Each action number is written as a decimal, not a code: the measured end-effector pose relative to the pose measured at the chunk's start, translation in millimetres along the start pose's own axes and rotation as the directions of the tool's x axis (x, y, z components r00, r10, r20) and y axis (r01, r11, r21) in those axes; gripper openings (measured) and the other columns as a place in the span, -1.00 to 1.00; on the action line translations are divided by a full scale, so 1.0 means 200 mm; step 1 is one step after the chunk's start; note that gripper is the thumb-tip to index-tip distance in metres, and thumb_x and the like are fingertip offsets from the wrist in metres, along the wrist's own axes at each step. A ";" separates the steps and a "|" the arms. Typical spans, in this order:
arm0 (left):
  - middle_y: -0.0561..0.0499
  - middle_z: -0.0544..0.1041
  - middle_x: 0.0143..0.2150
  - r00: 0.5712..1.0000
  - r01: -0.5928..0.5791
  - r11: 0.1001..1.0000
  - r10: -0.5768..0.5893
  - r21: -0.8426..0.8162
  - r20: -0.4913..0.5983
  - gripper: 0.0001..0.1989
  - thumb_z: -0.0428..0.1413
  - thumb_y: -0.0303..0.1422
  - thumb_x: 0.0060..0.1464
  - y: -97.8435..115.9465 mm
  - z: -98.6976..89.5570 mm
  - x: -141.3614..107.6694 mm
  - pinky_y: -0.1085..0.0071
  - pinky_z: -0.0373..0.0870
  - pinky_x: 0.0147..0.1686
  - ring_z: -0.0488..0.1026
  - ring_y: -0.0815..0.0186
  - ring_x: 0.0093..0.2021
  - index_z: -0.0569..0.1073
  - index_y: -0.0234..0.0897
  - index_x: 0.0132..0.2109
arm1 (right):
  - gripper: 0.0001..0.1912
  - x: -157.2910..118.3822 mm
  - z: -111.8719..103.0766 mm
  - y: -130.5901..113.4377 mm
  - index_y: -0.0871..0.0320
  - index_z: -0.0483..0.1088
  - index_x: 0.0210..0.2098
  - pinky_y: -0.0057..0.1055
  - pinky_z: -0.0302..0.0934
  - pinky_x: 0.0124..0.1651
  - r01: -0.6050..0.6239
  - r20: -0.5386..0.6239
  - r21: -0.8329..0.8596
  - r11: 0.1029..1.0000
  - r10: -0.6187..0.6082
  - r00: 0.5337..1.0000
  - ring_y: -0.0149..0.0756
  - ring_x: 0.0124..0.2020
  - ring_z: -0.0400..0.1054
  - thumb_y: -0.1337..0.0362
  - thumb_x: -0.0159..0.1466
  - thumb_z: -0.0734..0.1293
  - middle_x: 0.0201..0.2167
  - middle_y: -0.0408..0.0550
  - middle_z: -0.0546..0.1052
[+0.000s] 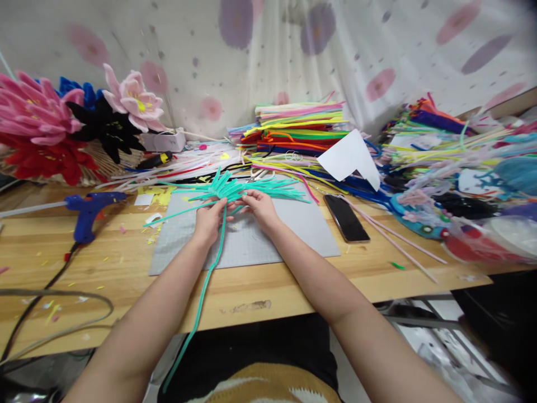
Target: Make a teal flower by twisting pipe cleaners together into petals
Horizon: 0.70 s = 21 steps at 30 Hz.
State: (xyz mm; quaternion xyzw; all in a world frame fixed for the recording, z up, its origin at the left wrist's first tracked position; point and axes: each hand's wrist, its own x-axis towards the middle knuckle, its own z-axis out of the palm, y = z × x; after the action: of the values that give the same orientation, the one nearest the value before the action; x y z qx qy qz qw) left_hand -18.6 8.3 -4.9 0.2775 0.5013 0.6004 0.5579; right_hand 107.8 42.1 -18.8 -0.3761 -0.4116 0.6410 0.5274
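Teal pipe cleaners, joined into a fringed bundle (218, 187), are held above a grey cutting mat (260, 246). My left hand (211, 217) pinches the bundle's lower side, thumb on top. My right hand (259, 206) has its fingers closed on the same piece just to the right. One long teal strand (205, 285) hangs from between the hands over the table's front edge; another sticks out to the left. More short teal pipe cleaners (285, 189) fan out to the right behind my right hand.
A blue glue gun (86, 212) with a cable lies left. A black phone (347, 218) rests right of the mat. Colourful pipe cleaner stacks (300, 126) and white paper (350, 159) are behind. Fuzzy flowers (37, 112) stand back left; plastic-wrapped items (495, 238) crowd the right.
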 end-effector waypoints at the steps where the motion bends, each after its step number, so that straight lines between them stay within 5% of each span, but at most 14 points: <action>1: -0.03 0.54 -0.44 1.000 0.008 1.000 -0.008 0.003 0.023 -0.80 0.21 -0.40 -0.19 0.00 0.00 0.00 0.53 0.40 -0.60 0.54 0.26 -0.36 0.36 -0.32 -0.36 | -0.82 0.00 0.00 0.00 0.20 0.31 -0.43 -0.58 0.24 -0.56 -0.006 -0.009 0.007 1.000 0.006 1.000 -0.41 -0.48 0.43 0.33 -0.03 0.37 -0.54 -0.20 0.45; 11: 0.04 0.48 -0.49 0.998 0.059 0.995 -0.058 -0.082 0.020 -0.82 0.25 -0.39 -0.26 0.00 -0.02 0.03 0.55 0.35 -0.63 0.48 0.35 -0.46 0.41 -0.32 -0.44 | -0.89 -0.03 0.02 -0.02 0.20 0.39 -0.42 -0.62 0.18 -0.55 -0.063 -0.074 -0.023 0.998 0.061 0.995 -0.48 -0.47 0.39 0.40 -0.01 0.30 -0.55 -0.22 0.44; 16: 0.05 0.48 -0.48 0.999 -0.024 0.999 0.023 -0.029 -0.032 -0.67 0.31 -0.41 -0.36 -0.01 -0.02 0.02 0.53 0.35 -0.61 0.47 0.35 -0.46 0.42 -0.35 -0.35 | -0.92 -0.02 0.02 -0.03 0.18 0.32 -0.43 -0.62 0.20 -0.55 -0.115 -0.129 -0.004 0.993 0.113 0.985 -0.48 -0.49 0.40 0.43 0.04 0.27 -0.54 -0.22 0.45; 21: 0.05 0.48 -0.50 0.984 -0.180 0.978 0.181 0.103 0.003 -0.59 0.31 -0.34 -0.37 -0.01 -0.04 0.04 0.50 0.38 -0.58 0.47 0.32 -0.44 0.43 -0.36 -0.29 | -0.93 -0.02 -0.05 -0.08 0.21 0.29 -0.47 -0.64 0.15 -0.64 -0.339 0.034 -0.092 0.936 0.344 0.939 -0.49 -0.56 0.38 0.45 0.06 0.30 -0.52 -0.12 0.50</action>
State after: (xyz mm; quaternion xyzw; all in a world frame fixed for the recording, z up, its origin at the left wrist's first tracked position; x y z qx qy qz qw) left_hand -26.7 12.4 -10.7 0.3482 0.5060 0.6230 0.4845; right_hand 123.7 41.7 -8.4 -0.4480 -0.3800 0.7139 0.3812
